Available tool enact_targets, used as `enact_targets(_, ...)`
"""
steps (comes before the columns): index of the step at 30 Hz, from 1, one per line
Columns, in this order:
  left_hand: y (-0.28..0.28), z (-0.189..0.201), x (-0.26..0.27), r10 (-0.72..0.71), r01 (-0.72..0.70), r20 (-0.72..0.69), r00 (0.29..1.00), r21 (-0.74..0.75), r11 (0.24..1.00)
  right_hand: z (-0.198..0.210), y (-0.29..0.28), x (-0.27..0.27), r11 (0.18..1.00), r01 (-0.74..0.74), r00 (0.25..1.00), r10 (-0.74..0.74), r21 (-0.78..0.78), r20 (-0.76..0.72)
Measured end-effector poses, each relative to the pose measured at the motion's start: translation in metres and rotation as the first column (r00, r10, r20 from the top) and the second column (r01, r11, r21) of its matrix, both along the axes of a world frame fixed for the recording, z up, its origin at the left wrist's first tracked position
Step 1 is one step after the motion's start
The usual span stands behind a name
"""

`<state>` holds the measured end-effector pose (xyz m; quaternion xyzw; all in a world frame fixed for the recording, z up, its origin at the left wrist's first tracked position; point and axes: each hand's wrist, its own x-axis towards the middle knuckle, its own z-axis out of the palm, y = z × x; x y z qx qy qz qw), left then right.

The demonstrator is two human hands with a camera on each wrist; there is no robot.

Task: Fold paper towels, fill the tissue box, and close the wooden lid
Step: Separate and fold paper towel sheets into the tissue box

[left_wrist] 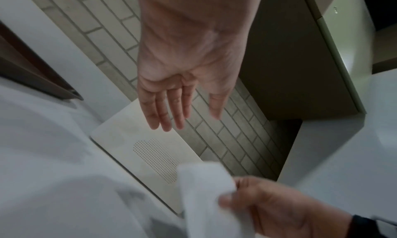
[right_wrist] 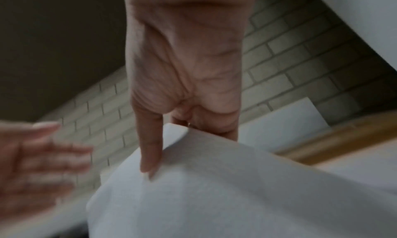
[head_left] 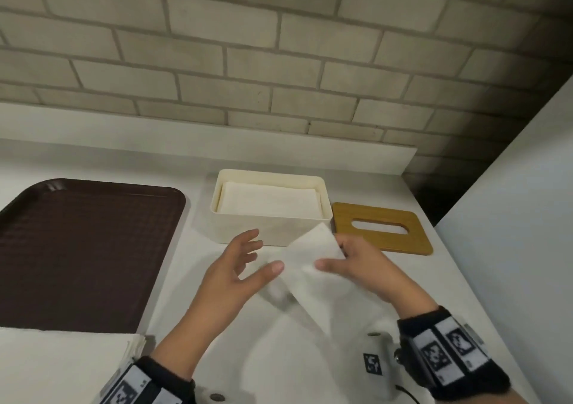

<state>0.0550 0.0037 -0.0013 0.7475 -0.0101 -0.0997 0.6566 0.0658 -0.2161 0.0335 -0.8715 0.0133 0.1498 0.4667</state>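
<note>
A cream tissue box [head_left: 248, 230] stands open on the white counter, holding a stack of folded white towels [head_left: 269, 200]. Its wooden lid [head_left: 381, 242] with an oval slot lies flat to the box's right. My right hand [head_left: 347, 259] pinches a white paper towel [head_left: 313, 267] between thumb and fingers, lifted just in front of the box. In the right wrist view the paper towel [right_wrist: 214, 190] drapes below my fingers [right_wrist: 150, 148]. My left hand [head_left: 245, 258] hovers beside the towel with fingers spread, holding nothing. The left wrist view shows the box's side [left_wrist: 137, 148].
A dark brown tray [head_left: 77, 248] lies on the counter at the left. A stack of unfolded white towels [head_left: 62, 366] sits at the near left. A brick wall [head_left: 279, 47] stands behind, and a pale cabinet side [head_left: 527, 217] rises at the right.
</note>
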Motion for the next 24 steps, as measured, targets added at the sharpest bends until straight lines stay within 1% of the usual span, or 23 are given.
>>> enact_targets(1,-0.002,0.000,0.000,-0.068,0.066,-0.018,0.998,-0.089,0.994,0.013,0.003,-0.002,0.989,0.005,1.000,-0.007,0.147,0.012)
enact_targets(3,-0.008,0.003,0.000,-0.154,0.145,-0.022,0.988,-0.214,0.966,0.030,0.009,-0.002,0.911,0.000,0.999,-0.014,0.412,0.032)
enact_targets(4,-0.010,0.007,0.000,-0.154,0.145,-0.015,0.988,-0.255,0.956,0.033,0.012,-0.002,0.866,0.000,0.999,-0.022,0.500,0.039)
enact_targets(5,-0.013,0.012,-0.002,-0.129,0.121,-0.010,0.992,-0.287,0.950,0.034,0.017,-0.002,0.834,-0.001,0.998,-0.030,0.552,0.046)
enact_targets(7,-0.013,0.019,-0.002,-0.054,0.045,-0.024,0.998,-0.301,0.952,0.029,0.026,0.000,0.826,0.014,0.995,-0.065,0.563,0.071)
enact_targets(9,-0.003,0.022,-0.003,-0.002,-0.005,-0.022,1.000,-0.315,0.949,0.023,0.033,-0.001,0.850,0.028,0.989,-0.100,0.526,0.108)
enact_targets(11,0.015,0.027,-0.001,0.077,-0.067,0.017,0.997,-0.339,0.938,0.022,0.034,-0.003,0.868,0.023,0.981,-0.115,0.497,0.156)
enact_targets(12,0.026,0.030,0.001,0.138,-0.111,0.050,0.989,-0.357,0.927,0.023,0.032,-0.006,0.870,0.021,0.976,-0.124,0.493,0.179)
enact_targets(14,0.050,0.037,0.007,0.271,-0.211,0.087,0.959,-0.420,0.882,0.030,0.027,-0.010,0.853,0.043,0.958,-0.184,0.520,0.222)
enact_targets(16,0.067,0.043,0.013,0.330,-0.228,0.149,0.932,-0.466,0.855,0.039,0.022,-0.013,0.836,0.053,0.935,-0.233,0.546,0.266)
enact_targets(18,0.069,0.049,0.019,0.328,-0.196,0.235,0.915,-0.449,0.871,0.047,0.025,-0.013,0.853,0.015,0.929,-0.205,0.522,0.309)
enact_targets(20,0.054,0.058,0.026,0.267,-0.112,0.322,0.908,-0.428,0.897,0.054,0.036,-0.008,0.855,-0.041,0.933,-0.153,0.517,0.327)
enact_targets(22,0.030,0.066,0.030,0.173,-0.004,0.381,0.908,-0.407,0.913,0.056,0.049,0.001,0.828,-0.086,0.933,-0.129,0.555,0.337)
enact_targets(24,0.008,0.066,0.033,0.107,0.053,0.374,0.921,-0.392,0.918,0.052,0.058,0.007,0.789,-0.087,0.921,-0.169,0.608,0.350)
